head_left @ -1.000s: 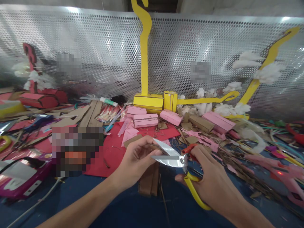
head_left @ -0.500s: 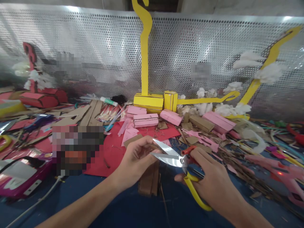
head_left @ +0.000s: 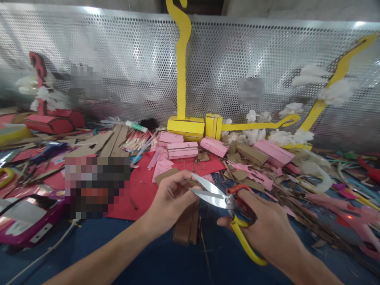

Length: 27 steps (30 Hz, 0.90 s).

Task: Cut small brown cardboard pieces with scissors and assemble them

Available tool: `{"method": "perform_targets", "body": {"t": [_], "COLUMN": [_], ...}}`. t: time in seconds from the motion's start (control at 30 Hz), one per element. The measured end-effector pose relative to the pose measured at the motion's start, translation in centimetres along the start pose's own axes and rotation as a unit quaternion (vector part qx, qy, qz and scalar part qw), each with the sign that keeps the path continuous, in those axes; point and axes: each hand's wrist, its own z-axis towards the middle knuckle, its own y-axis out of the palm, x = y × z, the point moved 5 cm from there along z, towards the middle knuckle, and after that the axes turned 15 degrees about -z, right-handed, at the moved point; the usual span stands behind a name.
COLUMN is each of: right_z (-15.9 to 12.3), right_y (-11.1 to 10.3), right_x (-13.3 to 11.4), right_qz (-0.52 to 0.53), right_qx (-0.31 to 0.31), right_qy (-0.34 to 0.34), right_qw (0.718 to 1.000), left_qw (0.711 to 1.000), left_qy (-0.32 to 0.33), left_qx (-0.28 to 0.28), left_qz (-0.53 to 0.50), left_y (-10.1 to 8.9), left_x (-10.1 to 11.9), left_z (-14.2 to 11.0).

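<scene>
My right hand (head_left: 268, 227) grips scissors (head_left: 219, 199) with one red and one yellow handle. Their blades are parted and point left, with the tips right beside the fingers of my left hand (head_left: 169, 204). Thumb and fingertips of that left hand are pinched together at the blades. What they hold is mostly hidden; it may be a thin brown piece. Below the hands, a folded brown cardboard piece (head_left: 186, 227) lies on the dark blue surface (head_left: 142, 253). Red sheet material (head_left: 130, 202) lies behind my left wrist.
Small pink boxes (head_left: 182, 150) stand before a yellow box (head_left: 185, 126) with a tall curved yellow strip. A pink glue gun (head_left: 350, 215) lies right, near cardboard scraps (head_left: 299, 204). A purple-and-white device (head_left: 32, 221) with a cable sits left. Perforated metal (head_left: 142, 71) closes the back.
The scissors and my right hand have shifted very slightly, and more of the red handle shows. My left hand stays nearly in place, still pinched at the blades.
</scene>
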Motion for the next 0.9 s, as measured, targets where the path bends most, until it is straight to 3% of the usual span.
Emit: {"method": "perform_targets", "body": {"t": [0.37,0.73,0.9], "right_z": [0.4,0.2,0.2], "right_y": [-0.4,-0.1,0.7], "right_x": [0.0,0.2,0.9], "right_qz": [-0.026,-0.038,-0.045], "right_qx": [0.036,0.022,-0.015], "right_qy": [-0.004,0.000,0.008], "right_qw": [0.999,0.999,0.999], "left_qw": [1.000,0.999,0.990], "left_qy": [0.003,0.033,0.052], "left_qx": [-0.004,0.004,-0.017], "left_qz": [0.005,0.033,0.132], "left_y": [-0.1,-0.4,-0.2], "left_x": [-0.1,0.0,1.0], "left_z": [0.1,0.2,0.3]}}
